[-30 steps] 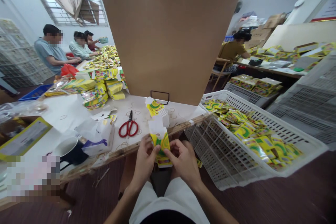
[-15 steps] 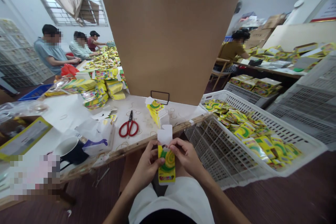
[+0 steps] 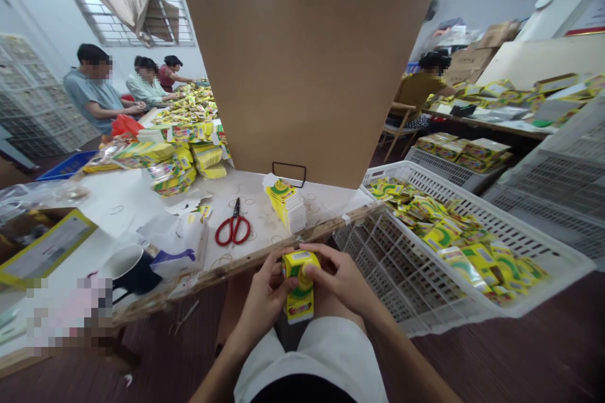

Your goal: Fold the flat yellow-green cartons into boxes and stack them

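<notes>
Over the lap (image 3: 331, 352), just before the counter (image 3: 250, 186), the left hand (image 3: 269, 286) and the right hand (image 3: 338, 277) were clamped from both sides on the yellow carton (image 3: 300, 304), whose folded top (image 3: 301, 255) probably needed gentle, even pressing, so that it would not crease.

No words can be read. Lettering on the yellow carton (image 3: 299, 303) and wall sign (image 3: 587, 17) is too blurred.

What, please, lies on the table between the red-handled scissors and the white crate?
Mainly a stack of yellow-and-white cartons, between the scissors and the crate, as the head view shows.
</notes>
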The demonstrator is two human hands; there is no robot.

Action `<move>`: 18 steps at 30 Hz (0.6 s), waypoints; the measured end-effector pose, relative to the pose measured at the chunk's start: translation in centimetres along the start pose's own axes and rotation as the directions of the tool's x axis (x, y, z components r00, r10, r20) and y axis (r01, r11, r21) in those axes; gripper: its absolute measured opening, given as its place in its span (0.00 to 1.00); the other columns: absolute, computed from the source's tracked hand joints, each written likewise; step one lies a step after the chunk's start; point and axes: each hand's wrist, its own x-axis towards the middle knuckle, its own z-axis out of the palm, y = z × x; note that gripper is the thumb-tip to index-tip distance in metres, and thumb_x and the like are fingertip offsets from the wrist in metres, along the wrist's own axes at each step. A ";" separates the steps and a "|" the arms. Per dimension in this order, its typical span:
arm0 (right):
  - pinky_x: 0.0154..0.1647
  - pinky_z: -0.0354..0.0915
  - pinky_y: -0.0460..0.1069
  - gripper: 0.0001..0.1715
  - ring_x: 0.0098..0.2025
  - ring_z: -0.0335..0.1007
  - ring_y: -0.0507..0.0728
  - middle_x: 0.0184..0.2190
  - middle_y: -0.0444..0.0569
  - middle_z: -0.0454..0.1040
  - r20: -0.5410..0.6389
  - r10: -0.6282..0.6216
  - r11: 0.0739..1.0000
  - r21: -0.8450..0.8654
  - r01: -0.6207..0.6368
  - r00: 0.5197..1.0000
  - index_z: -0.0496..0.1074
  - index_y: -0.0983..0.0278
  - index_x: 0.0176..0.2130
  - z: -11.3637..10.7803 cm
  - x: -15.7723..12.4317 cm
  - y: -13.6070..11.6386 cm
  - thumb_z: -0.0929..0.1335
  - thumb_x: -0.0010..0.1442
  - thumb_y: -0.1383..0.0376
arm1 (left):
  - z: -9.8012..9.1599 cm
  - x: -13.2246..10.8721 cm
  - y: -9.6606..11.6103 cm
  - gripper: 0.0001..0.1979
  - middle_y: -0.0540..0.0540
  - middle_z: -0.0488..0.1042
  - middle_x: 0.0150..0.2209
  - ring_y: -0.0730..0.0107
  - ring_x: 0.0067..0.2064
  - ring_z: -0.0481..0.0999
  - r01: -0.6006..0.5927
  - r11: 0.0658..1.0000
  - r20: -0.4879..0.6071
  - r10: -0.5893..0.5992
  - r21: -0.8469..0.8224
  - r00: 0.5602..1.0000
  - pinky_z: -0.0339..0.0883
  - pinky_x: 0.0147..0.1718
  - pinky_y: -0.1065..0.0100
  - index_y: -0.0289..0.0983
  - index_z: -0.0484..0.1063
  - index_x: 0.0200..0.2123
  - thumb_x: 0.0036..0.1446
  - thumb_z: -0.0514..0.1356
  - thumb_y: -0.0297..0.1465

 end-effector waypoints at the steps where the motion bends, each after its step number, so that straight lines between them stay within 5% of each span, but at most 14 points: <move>1: 0.36 0.68 0.48 0.21 0.37 0.73 0.56 0.36 0.47 0.77 0.026 0.046 0.999 0.007 -0.046 0.999 0.71 0.59 0.51 0.1 0.0 -0.1 0.69 0.57 0.59 | 0.1 0.0 0.0 0.23 0.41 0.76 0.44 0.60 0.43 0.77 -0.002 1.000 0.014 0.002 0.010 1.000 0.71 0.40 0.64 0.39 0.61 0.54 0.56 0.61 0.30; 10: 0.30 0.60 0.46 0.20 0.26 0.72 0.56 0.22 0.41 0.75 -0.103 0.091 0.887 -0.445 -0.128 0.990 0.69 0.58 0.48 1.0 -0.2 -0.3 0.70 0.54 0.62 | 0.1 -0.1 0.6 0.26 0.37 0.73 0.49 0.57 0.49 0.74 0.026 0.999 0.083 -0.024 -0.019 0.996 0.69 0.45 0.62 0.38 0.56 0.58 0.57 0.59 0.31; 18: 0.25 0.59 0.45 0.21 0.22 0.68 0.53 0.19 0.38 0.72 -0.063 0.131 0.936 -0.321 -0.144 0.989 0.66 0.60 0.48 1.8 -0.3 -0.5 0.68 0.54 0.67 | 0.1 -0.1 0.3 0.26 0.39 0.73 0.50 0.57 0.51 0.73 0.033 0.996 0.059 -0.028 -0.080 0.998 0.68 0.47 0.62 0.40 0.59 0.57 0.56 0.61 0.31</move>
